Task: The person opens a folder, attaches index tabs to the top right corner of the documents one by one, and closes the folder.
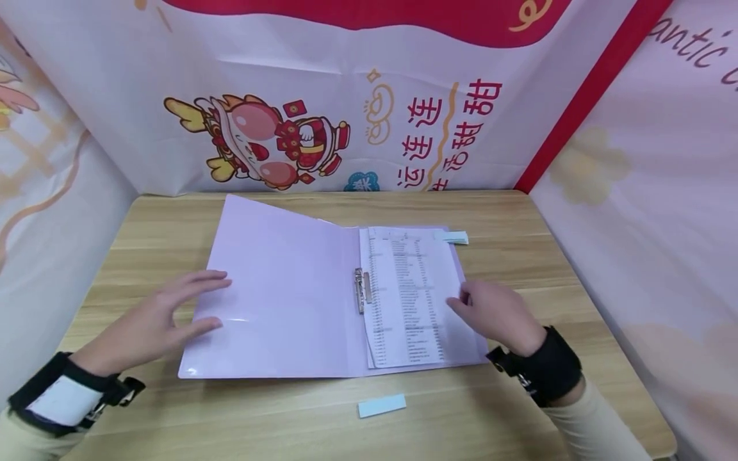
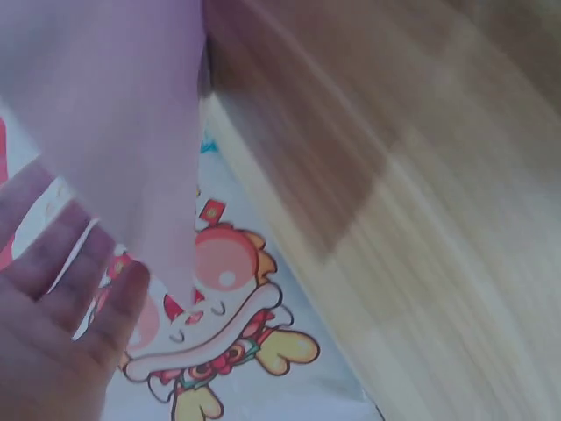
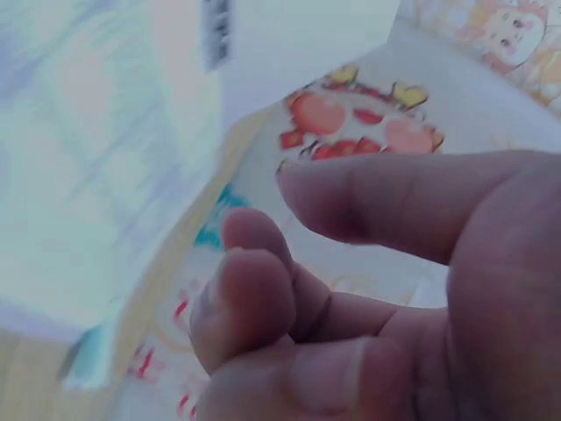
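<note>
A lilac folder (image 1: pixel 271 294) lies spread on the wooden table, its left cover tilted up off the surface. My left hand (image 1: pixel 173 314) is at that cover's outer edge with fingers extended; in the left wrist view its fingers (image 2: pixel 114 307) overlap the cover's edge (image 2: pixel 131 210). Printed sheets (image 1: pixel 403 301) sit on the folder's right side, beside a metal clip (image 1: pixel 360 291) at the spine. Near the sheets' right edge is my right hand (image 1: pixel 498 314), its fingers loosely bent. The right wrist view shows a gap between thumb (image 3: pixel 377 206) and fingers, holding nothing.
A pale blue strip (image 1: pixel 382 406) lies on the table (image 1: pixel 277 422) in front of the folder. Light blue tabs (image 1: pixel 455 237) stick out at the sheets' upper right. Printed cloth (image 1: pixel 323 57) hangs behind the table and along both sides.
</note>
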`<state>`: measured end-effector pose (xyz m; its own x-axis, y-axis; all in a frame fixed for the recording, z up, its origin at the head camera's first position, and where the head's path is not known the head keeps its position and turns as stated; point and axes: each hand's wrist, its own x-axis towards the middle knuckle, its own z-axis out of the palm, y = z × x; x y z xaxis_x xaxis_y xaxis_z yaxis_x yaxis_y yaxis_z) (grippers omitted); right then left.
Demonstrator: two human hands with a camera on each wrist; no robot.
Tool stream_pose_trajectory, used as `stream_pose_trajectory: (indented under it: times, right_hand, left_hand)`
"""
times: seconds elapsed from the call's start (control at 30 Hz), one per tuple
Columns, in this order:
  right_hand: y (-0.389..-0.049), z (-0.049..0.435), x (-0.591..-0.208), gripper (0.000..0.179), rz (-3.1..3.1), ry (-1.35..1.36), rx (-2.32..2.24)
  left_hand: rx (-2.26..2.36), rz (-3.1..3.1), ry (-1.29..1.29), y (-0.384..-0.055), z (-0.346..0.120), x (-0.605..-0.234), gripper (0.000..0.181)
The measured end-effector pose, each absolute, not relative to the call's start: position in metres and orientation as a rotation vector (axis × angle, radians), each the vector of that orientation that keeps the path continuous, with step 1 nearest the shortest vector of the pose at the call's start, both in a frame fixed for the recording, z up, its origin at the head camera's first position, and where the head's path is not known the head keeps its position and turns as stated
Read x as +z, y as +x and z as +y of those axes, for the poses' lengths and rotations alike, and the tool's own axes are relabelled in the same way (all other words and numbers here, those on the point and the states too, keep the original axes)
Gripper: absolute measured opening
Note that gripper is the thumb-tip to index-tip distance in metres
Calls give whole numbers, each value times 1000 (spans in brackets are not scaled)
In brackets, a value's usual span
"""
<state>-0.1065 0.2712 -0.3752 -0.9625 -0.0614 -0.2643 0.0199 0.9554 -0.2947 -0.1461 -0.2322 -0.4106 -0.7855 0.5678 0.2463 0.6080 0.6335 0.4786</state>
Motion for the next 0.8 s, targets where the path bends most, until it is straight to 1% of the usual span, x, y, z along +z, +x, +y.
stream_pose_trajectory:
  times: [0.07, 0.13, 0.23, 0.3, 0.4, 0.57, 0.67, 0.8]
  right_hand:
    - [-117, 255, -374, 28, 2845, -65, -448]
    - [-128, 237, -373, 29, 2840, -83, -471]
    - [-144, 212, -377, 34, 2832, -105, -511]
    - [-155, 196, -382, 38, 2826, -129, -525]
    - [-171, 172, -396, 45, 2817, -133, -503]
    - [-195, 138, -431, 53, 2785, -18, -372]
    - [-203, 126, -449, 54, 2791, 41, -268]
    - [-207, 119, -463, 55, 2798, 63, -143]
  left_hand:
    - [-918, -2674, -973, -151, -236, -408, 55]
    - [-989, -2586, -935, -156, -241, -407, 48]
    - [-1032, -2557, -817, -162, -247, -407, 38]
    - [-1036, -2602, -711, -167, -253, -413, 35]
    - [-976, -2729, -591, -176, -264, -430, 36]
    - [-837, -2968, -470, -189, -283, -465, 50]
    - [-712, -3099, -441, -194, -290, -476, 64]
    - [-537, -3246, -430, -193, -296, -485, 75]
